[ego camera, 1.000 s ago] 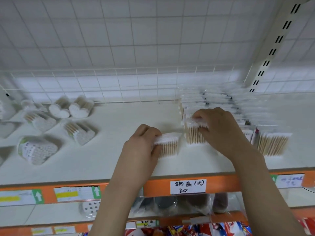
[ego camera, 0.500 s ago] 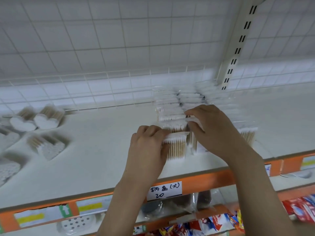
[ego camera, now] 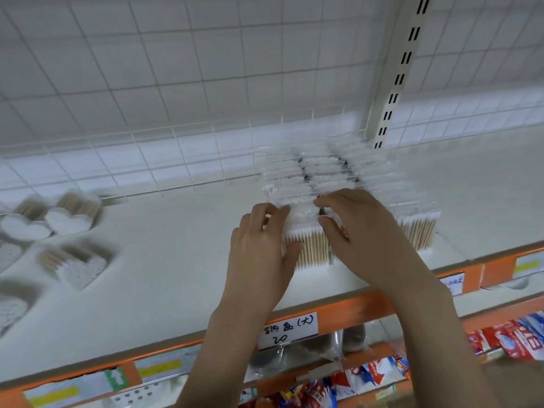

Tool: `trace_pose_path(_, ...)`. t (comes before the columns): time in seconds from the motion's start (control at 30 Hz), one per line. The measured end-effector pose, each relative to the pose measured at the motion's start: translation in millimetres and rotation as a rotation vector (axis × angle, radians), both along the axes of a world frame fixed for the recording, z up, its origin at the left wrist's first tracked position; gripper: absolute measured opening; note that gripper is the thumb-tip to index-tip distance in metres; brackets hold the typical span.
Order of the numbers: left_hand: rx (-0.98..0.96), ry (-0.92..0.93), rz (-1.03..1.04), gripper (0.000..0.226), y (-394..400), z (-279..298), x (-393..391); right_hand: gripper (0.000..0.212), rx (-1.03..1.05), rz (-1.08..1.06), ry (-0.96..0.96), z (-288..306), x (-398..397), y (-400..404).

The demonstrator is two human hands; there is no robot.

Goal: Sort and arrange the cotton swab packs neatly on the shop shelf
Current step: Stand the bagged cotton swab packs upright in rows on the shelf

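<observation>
While both hands meet at frame centre, the front cotton swab pack (ego camera: 309,245) stands upright on the white shelf (ego camera: 164,260).
Left hand (ego camera: 260,251) grips its left end, fingers curled; right hand (ego camera: 362,240) pinches its top right. Further packs (ego camera: 312,175) are lined up behind; heart-shaped swab boxes (ego camera: 67,219) lie at left.

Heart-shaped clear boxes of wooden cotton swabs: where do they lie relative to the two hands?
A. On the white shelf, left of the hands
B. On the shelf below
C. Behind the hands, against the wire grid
A: the heart-shaped clear boxes of wooden cotton swabs lie scattered on the white shelf, far left of both hands.
</observation>
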State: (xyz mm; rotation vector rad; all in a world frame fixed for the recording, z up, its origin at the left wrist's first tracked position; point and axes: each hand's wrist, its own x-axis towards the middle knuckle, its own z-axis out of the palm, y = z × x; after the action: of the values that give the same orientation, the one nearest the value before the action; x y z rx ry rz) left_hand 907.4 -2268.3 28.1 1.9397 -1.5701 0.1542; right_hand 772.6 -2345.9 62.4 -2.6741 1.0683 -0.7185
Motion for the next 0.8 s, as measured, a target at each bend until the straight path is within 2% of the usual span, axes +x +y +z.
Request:
trace_pose_path(0.13,0.014,0.005,0.045,0.050,20,6,25,0.027,0.005,0.029,-0.023,4,21,14)
trace_pose_path(0.37,0.038,-0.011,0.215,0.035,88,17,102,0.029,-0.005,0.139,0.006,0,94,58)
trace_pose_path(0.6,0.095,-0.054,0.428,0.029,197,24,201,0.030,0.041,0.255,0.012,-11,192,140)
trace_pose_path(0.8,0.092,-0.018,0.572,0.029,300,30,282,0.028,0.076,0.331,0.001,-15,275,217)
